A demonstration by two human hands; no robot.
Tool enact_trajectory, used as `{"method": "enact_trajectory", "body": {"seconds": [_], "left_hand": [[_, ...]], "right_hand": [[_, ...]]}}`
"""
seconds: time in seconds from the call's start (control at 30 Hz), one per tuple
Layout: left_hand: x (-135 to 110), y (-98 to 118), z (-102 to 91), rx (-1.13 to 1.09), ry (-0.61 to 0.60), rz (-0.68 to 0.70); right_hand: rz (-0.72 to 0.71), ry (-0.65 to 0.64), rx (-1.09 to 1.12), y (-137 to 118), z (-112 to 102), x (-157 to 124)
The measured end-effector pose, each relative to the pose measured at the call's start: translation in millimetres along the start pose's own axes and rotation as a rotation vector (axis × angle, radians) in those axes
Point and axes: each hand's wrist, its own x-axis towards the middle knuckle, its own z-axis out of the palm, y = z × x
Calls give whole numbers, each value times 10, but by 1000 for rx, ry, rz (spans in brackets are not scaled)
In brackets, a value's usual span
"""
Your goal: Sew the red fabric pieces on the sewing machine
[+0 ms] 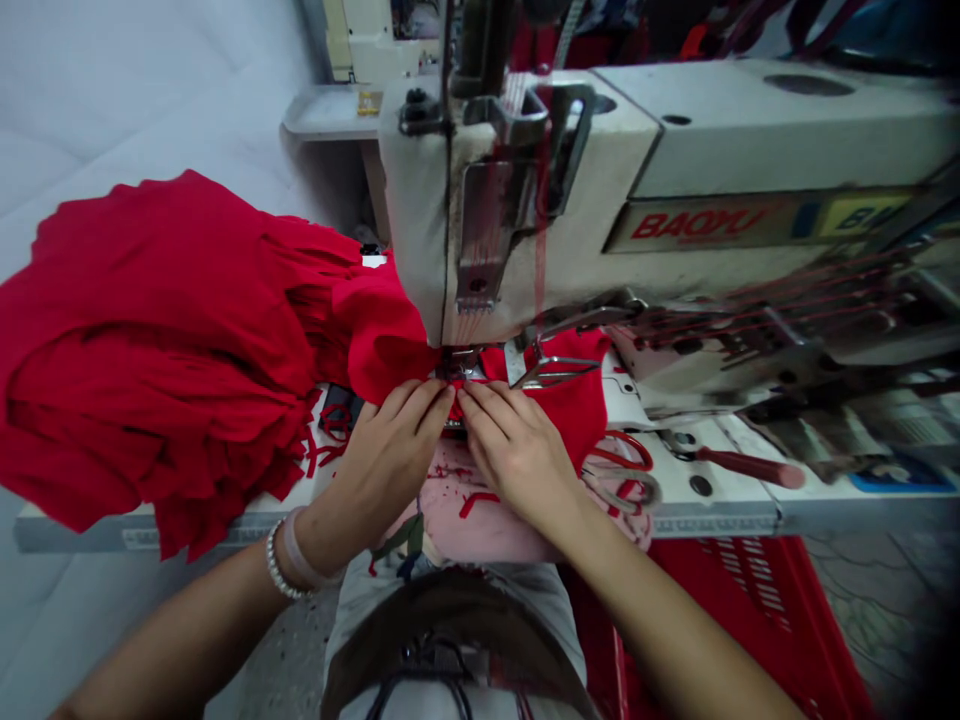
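Observation:
A piece of red fabric lies under the presser foot of a white sewing machine. My left hand bears on this fabric just in front of the foot, its fingers together and the tips close to the needle area. Beside it, my right hand presses the same fabric with bent fingers, thumb mostly hidden. Both sets of fingertips nearly meet at the foot. The fabric edge between them is largely covered. Left of the machine, more red fabric is heaped in a large bunched pile.
Red-handled scissors and a screwdriver lie on the table to the right. Red scraps are scattered by the pile. Pink printed cloth covers the table's front edge. A red plastic basket stands below right.

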Motion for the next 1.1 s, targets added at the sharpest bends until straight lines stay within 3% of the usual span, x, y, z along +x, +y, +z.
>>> {"method": "enact_trajectory", "body": {"seconds": [0.5,0.93,1.1], "left_hand": [[36,-101,29,-64,56,68],[93,-275,50,-145,75,96],[81,-280,74,-129,69,104]], "right_hand": [[94,114,193,9,61,97],[125,52,259,102,85,74],[94,13,175,110,76,71]]}}
